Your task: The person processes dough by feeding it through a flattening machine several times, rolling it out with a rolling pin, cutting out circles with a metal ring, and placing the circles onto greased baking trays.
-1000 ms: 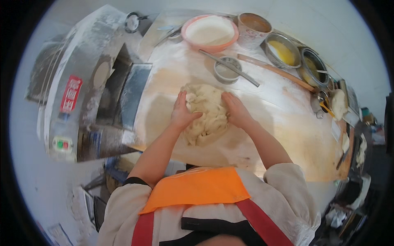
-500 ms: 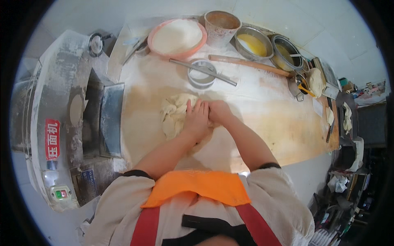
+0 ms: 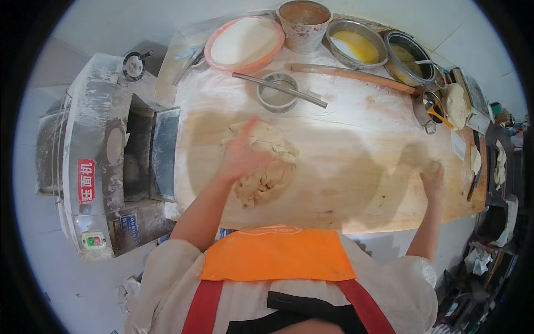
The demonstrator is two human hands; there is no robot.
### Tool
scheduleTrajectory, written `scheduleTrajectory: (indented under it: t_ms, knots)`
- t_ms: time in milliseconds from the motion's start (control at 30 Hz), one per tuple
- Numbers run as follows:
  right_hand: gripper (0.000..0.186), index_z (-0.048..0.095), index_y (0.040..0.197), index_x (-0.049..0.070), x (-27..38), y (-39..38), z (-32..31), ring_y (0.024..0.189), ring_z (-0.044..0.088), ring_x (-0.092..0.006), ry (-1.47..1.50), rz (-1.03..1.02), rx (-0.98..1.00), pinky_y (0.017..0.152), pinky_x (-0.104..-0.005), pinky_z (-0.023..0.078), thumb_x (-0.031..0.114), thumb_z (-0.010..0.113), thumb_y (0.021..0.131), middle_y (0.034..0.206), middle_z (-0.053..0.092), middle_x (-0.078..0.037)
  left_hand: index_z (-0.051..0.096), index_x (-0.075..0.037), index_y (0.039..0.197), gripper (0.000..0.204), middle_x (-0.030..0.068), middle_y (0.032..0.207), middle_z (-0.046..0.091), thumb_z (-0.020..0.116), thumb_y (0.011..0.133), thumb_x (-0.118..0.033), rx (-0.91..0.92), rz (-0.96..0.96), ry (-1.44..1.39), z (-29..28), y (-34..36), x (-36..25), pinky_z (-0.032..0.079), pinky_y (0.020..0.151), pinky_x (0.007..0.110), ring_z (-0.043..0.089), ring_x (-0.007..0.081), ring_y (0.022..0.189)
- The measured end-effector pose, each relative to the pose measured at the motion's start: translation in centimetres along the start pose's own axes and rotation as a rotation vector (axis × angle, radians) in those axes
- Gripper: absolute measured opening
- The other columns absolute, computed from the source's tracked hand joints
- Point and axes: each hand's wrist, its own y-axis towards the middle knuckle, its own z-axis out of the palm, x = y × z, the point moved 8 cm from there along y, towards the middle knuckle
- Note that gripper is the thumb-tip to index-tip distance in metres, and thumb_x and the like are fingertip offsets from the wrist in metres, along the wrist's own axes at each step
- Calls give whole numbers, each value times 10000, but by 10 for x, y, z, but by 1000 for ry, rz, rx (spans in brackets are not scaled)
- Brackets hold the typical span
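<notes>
A large, creased mound of pale dough point(image 3: 264, 183) sits on the floured wooden work board point(image 3: 356, 206), left of its middle. My left hand point(image 3: 242, 156), smeared by motion, is over the upper left of the mound with fingers apart; whether it touches the dough is unclear. Far to the right, my right hand point(image 3: 431, 179) is closed around a small pale lump that looks like dough, though blur softens its outline. Behind the mound stand a metal ring sieve point(image 3: 277, 103) and a steel rod point(image 3: 306, 99) lying across it.
At left is a floury steel machine point(image 3: 80, 133). Along the back: a pink basin of flour point(image 3: 242, 44), a bucket point(image 3: 303, 36), bowls of yellow liquid point(image 3: 361, 47), a rolling pin point(image 3: 356, 78) and a steel pot with yellow utensil point(image 3: 423, 111). A knife point(image 3: 475, 183) lies at right.
Both hands were together on the dough. My right hand has swung far right with a small lump, while my left hand has shifted left and is spread, uncovering more of the mound.
</notes>
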Motion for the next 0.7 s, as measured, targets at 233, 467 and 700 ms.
scheduleTrajectory:
  t_ms: [233,467,700]
  knots:
    - [896,308,1439,29,267,-83,78,1318,394,-320,520,-336,575,1095,-402,321,196,784,699,1422,426,-173,260,47,1426,997,195,1302,511,837,651,-199,-398,-261,224,-97,-3,120,502,889,323,543,249,1158]
    - [965,371,1353,0,450,-155,51,1202,450,-392,985,-600,270,1013,-450,385,254,870,568,1285,479,-227,504,-52,1240,779,174,1035,653,832,578,-296,-509,-357,552,-88,-34,46,523,817,380,656,308,889]
    - [919,410,1349,9,577,-206,-36,1110,519,-380,1268,-772,235,927,-433,448,208,851,567,1231,526,-194,613,-66,1102,589,109,942,678,836,572,-193,-593,216,747,-177,-164,-150,512,799,345,653,221,883]
